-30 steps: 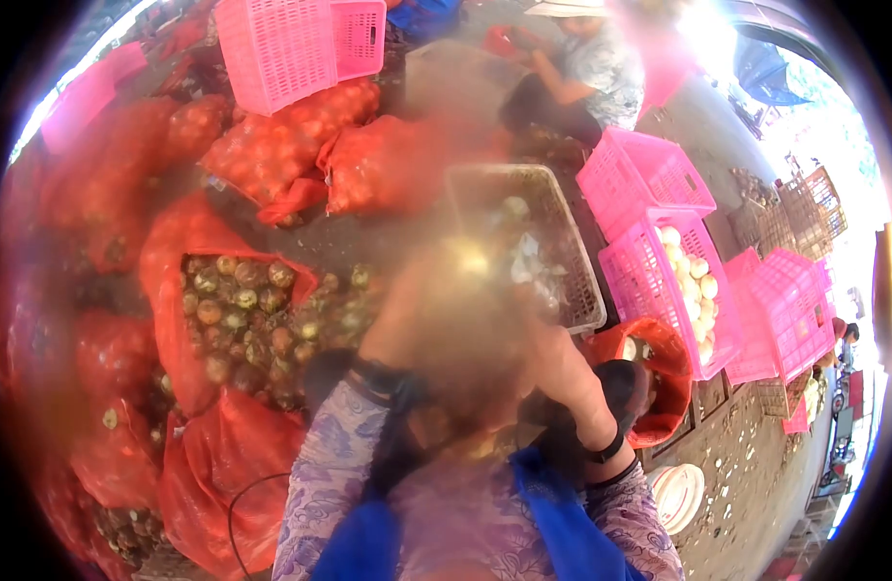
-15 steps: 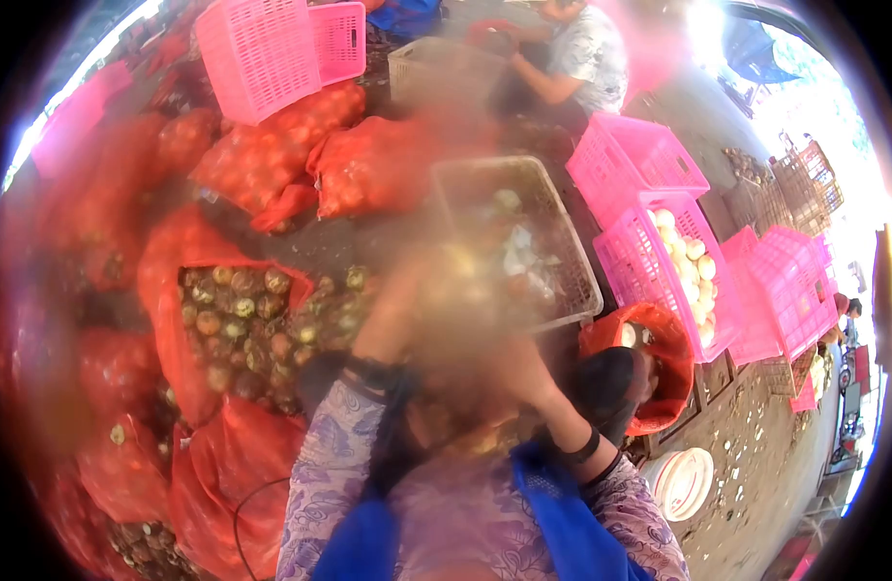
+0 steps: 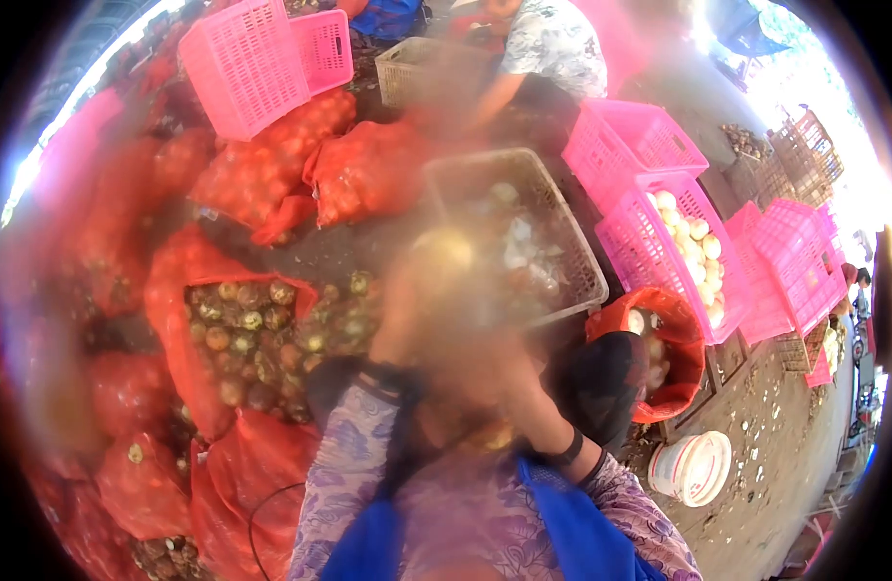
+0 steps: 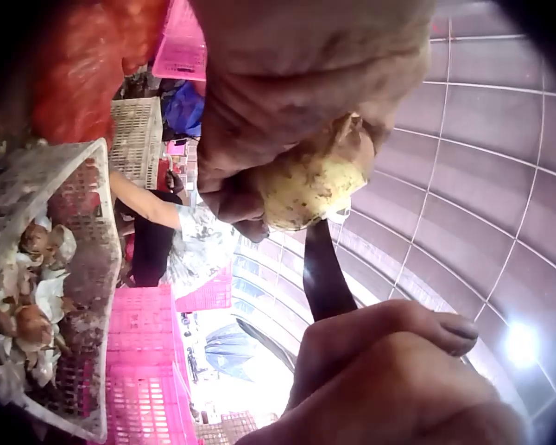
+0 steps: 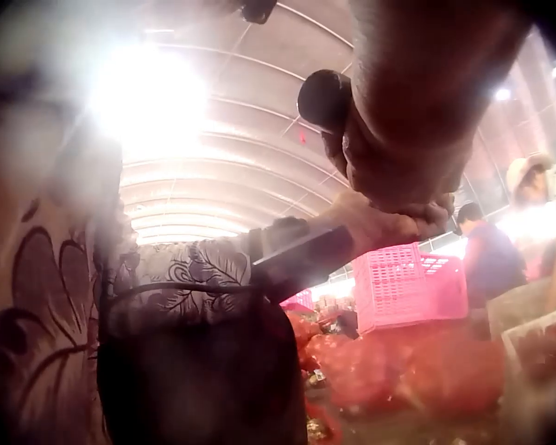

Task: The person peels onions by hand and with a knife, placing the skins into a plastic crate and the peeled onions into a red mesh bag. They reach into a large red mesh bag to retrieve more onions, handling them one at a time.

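In the left wrist view, my left hand [image 4: 306, 83] grips a pale yellow peeled onion [image 4: 310, 185] with brown marks, its fingers curled round it. Below, my right hand [image 4: 398, 371] holds a knife [image 4: 325, 273], whose dark blade reaches up to the onion's underside. A blurry haze in the head view covers much of my left hand [image 3: 402, 305] and right hand [image 3: 499, 363], held close together in front of my body. The right wrist view has my right hand [image 5: 412, 111] with curled fingers; the knife cannot be made out there.
A grey crate [image 3: 574, 242] with peelings stands ahead. At left lie red net sacks [image 3: 257, 465] and unpeeled onions [image 3: 257, 329]. Rightward are pink crates [image 3: 649, 252] with pale onions, a red-lined bucket [image 3: 683, 373] and a white bucket [image 3: 693, 468]. Another person [image 3: 557, 48] sits beyond.
The head view has shifted, and my right forearm has come slightly inward. Across the way, the other person has leaned forward, an arm reaching down. My two hands remain close together.
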`<state>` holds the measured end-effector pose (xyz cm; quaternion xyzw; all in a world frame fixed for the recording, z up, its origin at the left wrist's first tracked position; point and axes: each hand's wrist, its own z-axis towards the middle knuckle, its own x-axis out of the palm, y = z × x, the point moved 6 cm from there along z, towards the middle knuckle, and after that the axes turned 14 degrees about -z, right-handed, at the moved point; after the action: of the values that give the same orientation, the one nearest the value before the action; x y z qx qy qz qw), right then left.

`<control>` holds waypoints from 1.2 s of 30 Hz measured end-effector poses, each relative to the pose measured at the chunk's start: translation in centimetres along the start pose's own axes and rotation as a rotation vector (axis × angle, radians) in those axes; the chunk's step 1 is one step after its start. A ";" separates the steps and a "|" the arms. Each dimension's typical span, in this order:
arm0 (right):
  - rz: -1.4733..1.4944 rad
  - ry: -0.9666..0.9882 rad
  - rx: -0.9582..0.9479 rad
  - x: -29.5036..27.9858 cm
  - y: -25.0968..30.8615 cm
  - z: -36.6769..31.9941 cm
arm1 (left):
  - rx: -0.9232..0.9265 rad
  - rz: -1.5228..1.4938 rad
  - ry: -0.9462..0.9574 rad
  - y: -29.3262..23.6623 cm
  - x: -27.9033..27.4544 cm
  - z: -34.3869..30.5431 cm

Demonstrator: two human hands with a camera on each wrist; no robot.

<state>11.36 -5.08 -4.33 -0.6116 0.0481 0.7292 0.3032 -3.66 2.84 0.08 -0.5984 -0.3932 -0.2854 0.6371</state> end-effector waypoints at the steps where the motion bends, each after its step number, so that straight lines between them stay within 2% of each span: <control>1: -0.024 0.020 -0.011 -0.1 0.3 0.1 | 0.000 0.002 -0.001 -0.7 0.8 -0.9; 2: -0.021 0.019 -0.010 -0.5 0.2 0.4 | -0.077 -0.116 0.172 -2.0 4.3 -2.5; 3: -0.020 -0.192 -0.023 -2.4 0.1 0.7 | -0.154 -0.234 0.345 -2.6 6.6 -3.7; 4: -0.019 -0.404 -0.035 -4.2 0.1 0.6 | -0.154 -0.232 0.343 -1.6 5.0 -2.7; 5: 0.032 -0.465 -0.019 -4.9 0.1 0.5 | -0.055 -0.212 0.178 0.1 1.0 -0.7; 6: 0.093 -0.452 0.009 -5.2 0.0 0.7 | 0.043 -0.189 0.014 0.9 -1.9 0.5; 9: 0.232 -0.453 0.055 -6.0 -0.3 1.1 | 0.119 -0.067 0.031 0.5 -2.4 0.8; 13: 0.316 -0.454 0.075 -7.0 -0.2 1.3 | 0.087 -0.109 0.021 0.0 -0.7 0.0; 19: 0.484 -0.377 0.070 -9.2 -0.5 1.8 | 0.150 -0.089 0.026 -0.4 -0.2 -0.3; 21: 0.541 -0.349 0.092 -9.0 -0.5 2.1 | 0.037 -0.114 -0.018 0.5 -2.0 0.2; 23: 0.642 -0.317 0.157 -8.3 -0.7 2.3 | 0.067 -0.147 -0.020 -0.1 1.1 -1.0; 25: 0.787 -0.264 0.283 -7.0 -1.0 2.4 | 0.101 -0.185 -0.024 -0.9 2.4 -1.2; 27: 1.089 -0.144 0.589 -4.1 -1.7 2.1 | -0.052 -0.360 0.004 -0.4 2.8 -0.9; 28: 1.255 -0.154 0.774 -2.7 -2.6 1.4 | -0.049 -0.359 0.007 -0.2 2.0 -0.6; 29: 1.379 -0.437 0.847 -1.7 -5.7 -1.1 | 0.028 -0.310 0.002 -0.1 0.5 0.0; 30: 1.618 -0.491 1.280 -0.7 -7.2 -2.5 | 0.107 -0.263 -0.003 -0.6 0.2 0.2; 32: 1.717 -0.680 1.069 -4.3 -8.8 -0.3 | 0.130 -0.283 -0.007 -1.0 0.1 0.0; 33: 1.719 -0.675 1.065 -3.7 -10.4 -0.1 | 0.144 -0.300 -0.013 -1.2 0.2 -0.3; 35: 0.863 -0.193 0.779 -3.7 -13.0 0.7 | 0.123 -0.397 -0.005 -1.1 -0.3 -0.4; 36: 0.861 -0.199 0.778 -3.9 -13.1 0.6 | 0.099 -0.495 0.006 -1.0 -0.4 -0.4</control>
<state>17.67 4.32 3.31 -0.3096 0.5275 0.7692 0.1850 -4.63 2.31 0.24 -0.4512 -0.5392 -0.4150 0.5774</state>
